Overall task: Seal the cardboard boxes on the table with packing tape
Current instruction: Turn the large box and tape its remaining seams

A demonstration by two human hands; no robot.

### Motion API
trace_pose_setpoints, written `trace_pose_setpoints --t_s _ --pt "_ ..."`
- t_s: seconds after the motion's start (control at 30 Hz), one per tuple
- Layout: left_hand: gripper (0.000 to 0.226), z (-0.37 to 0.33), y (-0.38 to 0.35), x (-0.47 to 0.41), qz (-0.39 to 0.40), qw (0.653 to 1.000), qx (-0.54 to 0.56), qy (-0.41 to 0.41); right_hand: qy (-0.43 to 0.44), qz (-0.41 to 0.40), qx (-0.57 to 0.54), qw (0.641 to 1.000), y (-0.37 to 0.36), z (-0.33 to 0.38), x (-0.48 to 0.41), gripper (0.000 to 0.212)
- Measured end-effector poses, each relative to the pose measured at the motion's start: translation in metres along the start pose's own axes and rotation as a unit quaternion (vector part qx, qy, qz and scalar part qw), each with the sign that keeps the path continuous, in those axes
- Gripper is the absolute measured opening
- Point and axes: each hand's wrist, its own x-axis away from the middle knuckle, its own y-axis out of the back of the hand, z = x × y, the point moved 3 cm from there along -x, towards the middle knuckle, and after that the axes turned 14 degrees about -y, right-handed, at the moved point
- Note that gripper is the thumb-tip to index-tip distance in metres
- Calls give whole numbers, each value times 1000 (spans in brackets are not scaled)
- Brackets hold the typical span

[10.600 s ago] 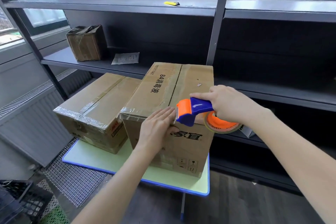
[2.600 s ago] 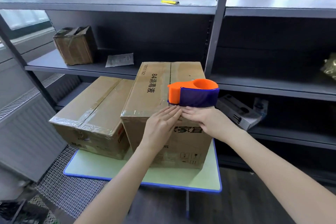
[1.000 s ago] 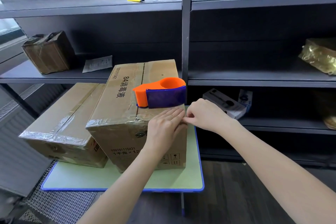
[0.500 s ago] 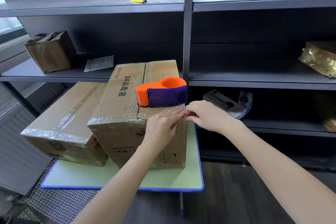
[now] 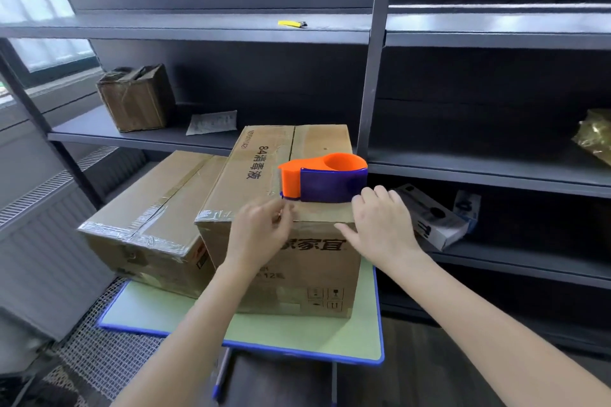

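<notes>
A tall printed cardboard box (image 5: 264, 172) stands on the green, blue-edged table (image 5: 297, 337), with clear tape along its front top edge. A lower taped box (image 5: 148, 208) sits against its left side. An orange and blue tape dispenser (image 5: 324, 180) rests on the tall box's top, near the front. My left hand (image 5: 261, 235) lies on the front top edge just below the dispenser's orange end; it is blurred, with fingers lightly bent on the tape. My right hand (image 5: 383, 225) is spread flat over the box's front right corner, fingertips beside the dispenser's blue side.
Dark metal shelving stands close behind the table, with an upright post (image 5: 370, 76) behind the tall box. On the shelves lie a small worn box (image 5: 137, 97), a paper sheet (image 5: 211, 122), a yellow cutter (image 5: 292, 23), a white carton (image 5: 429, 221) and a gold package (image 5: 595, 139).
My hands, which met at the middle of the front edge, have parted: the left slid left along the edge, the right went to the right corner. The dispenser has stayed put.
</notes>
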Motion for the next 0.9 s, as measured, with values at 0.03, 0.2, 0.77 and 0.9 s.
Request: trace_pose_setpoints --t_s 0.03,0.2,0.77,0.9 --pt "22 14 10 4 -1 999 -25 28 11 2 -21 1000 -1 8 0 42" --pt "41 77 29 21 145 978 -82 123 119 51 -114 985 -11 60 -4 31" --pt "45 35 34 52 153 976 -153 34 179 39 -177 967 -38 71 9 39" --pt "37 -10 27 61 126 978 -162 -37 172 110 -239 949 -27 21 16 45"
